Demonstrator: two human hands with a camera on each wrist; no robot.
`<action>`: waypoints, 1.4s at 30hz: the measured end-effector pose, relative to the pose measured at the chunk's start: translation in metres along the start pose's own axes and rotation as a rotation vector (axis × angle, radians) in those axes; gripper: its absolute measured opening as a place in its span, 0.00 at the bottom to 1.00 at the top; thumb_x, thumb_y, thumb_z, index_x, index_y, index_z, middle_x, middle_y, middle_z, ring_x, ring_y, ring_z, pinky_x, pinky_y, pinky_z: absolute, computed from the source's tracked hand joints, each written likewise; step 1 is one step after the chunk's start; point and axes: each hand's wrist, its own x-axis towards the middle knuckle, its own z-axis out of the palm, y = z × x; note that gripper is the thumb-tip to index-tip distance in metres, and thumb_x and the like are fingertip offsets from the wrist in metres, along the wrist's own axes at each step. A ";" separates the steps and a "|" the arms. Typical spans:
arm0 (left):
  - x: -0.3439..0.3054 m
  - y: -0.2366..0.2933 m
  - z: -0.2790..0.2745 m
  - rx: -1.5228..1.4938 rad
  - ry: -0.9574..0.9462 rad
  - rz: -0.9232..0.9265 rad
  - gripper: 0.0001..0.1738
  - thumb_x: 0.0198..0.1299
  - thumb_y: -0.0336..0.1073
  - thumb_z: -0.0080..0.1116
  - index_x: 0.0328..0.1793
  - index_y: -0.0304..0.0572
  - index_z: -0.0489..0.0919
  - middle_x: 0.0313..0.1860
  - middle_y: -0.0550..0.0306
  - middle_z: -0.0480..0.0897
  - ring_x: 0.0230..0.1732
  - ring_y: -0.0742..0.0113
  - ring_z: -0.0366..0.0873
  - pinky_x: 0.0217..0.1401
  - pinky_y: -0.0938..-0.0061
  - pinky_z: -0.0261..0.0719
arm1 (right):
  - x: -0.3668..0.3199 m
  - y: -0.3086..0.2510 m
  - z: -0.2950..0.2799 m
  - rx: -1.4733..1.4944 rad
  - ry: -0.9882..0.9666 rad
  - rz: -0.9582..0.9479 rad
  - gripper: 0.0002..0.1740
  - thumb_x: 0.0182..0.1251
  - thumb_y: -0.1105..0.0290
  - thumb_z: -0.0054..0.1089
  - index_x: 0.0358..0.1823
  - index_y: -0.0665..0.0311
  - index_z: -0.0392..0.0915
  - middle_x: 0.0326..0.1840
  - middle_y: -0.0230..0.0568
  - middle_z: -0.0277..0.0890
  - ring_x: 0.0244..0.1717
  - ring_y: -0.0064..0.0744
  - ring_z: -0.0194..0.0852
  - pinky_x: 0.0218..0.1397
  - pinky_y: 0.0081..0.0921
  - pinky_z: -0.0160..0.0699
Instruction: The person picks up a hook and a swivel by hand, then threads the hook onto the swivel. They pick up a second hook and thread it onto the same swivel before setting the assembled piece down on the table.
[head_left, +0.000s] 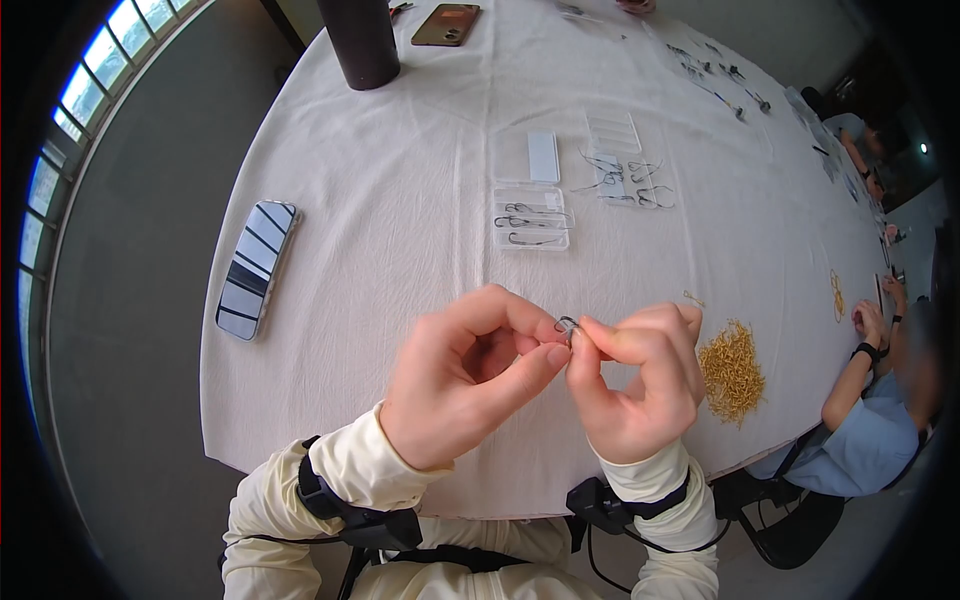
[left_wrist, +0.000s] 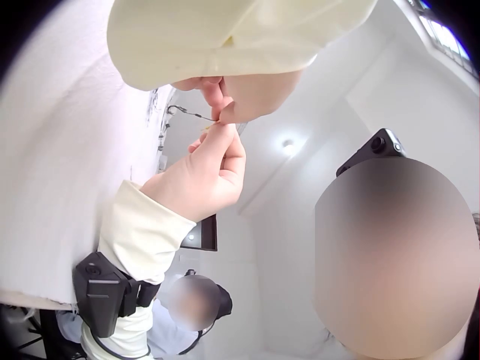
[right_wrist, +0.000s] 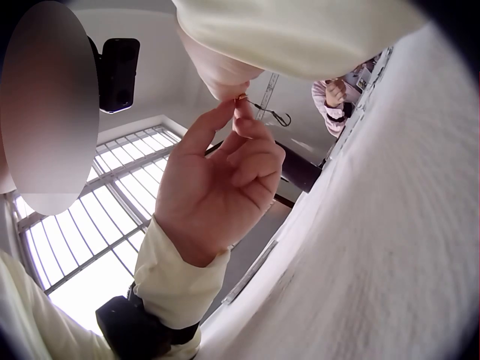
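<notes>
My left hand (head_left: pixel 462 375) and right hand (head_left: pixel 645 375) meet over the table's front, thumbs and forefingers pinching a small dark fish hook (head_left: pixel 568 322) between them. Its curved end sticks out past the fingertips in the right wrist view, where the hook (right_wrist: pixel 282 118) hangs to one side. Where the fingertips come together, a tiny gold-coloured piece (right_wrist: pixel 240 98) shows; the pinched end of the hook is hidden there. To the right of my right hand lies a heap of small gold-coloured pieces (head_left: pixel 733 372).
Ahead are a clear plastic case (head_left: pixel 532 240) of hooks, a white lid (head_left: pixel 543 157) and a second clear case (head_left: pixel 613 133) with hooks spread about it. A phone (head_left: pixel 257 270) lies left; a dark cylinder (head_left: pixel 362 45) and another phone (head_left: pixel 446 25) are farther back. People sit at right.
</notes>
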 end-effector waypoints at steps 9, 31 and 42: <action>0.006 -0.009 0.000 -0.150 -0.073 -0.048 0.06 0.68 0.29 0.63 0.46 0.36 0.79 0.33 0.73 0.74 0.33 0.87 0.64 0.36 0.88 0.64 | -0.001 0.001 -0.001 -0.015 0.005 0.037 0.15 0.46 0.80 0.75 0.34 0.57 0.81 0.25 0.25 0.71 0.24 0.26 0.68 0.39 0.27 0.58; 0.005 0.018 -0.010 0.590 0.065 0.191 0.05 0.61 0.23 0.63 0.42 0.36 0.83 0.38 0.61 0.84 0.27 0.83 0.68 0.29 0.83 0.66 | 0.004 0.002 -0.004 -0.142 -0.037 -0.022 0.15 0.44 0.79 0.75 0.33 0.57 0.79 0.26 0.27 0.68 0.25 0.29 0.66 0.40 0.30 0.57; 0.010 0.012 -0.017 0.811 0.152 0.559 0.09 0.56 0.20 0.66 0.41 0.42 0.86 0.36 0.60 0.80 0.30 0.74 0.77 0.27 0.80 0.70 | 0.003 0.004 0.000 -0.137 -0.156 -0.037 0.14 0.44 0.77 0.74 0.32 0.57 0.79 0.27 0.28 0.68 0.27 0.30 0.69 0.42 0.31 0.58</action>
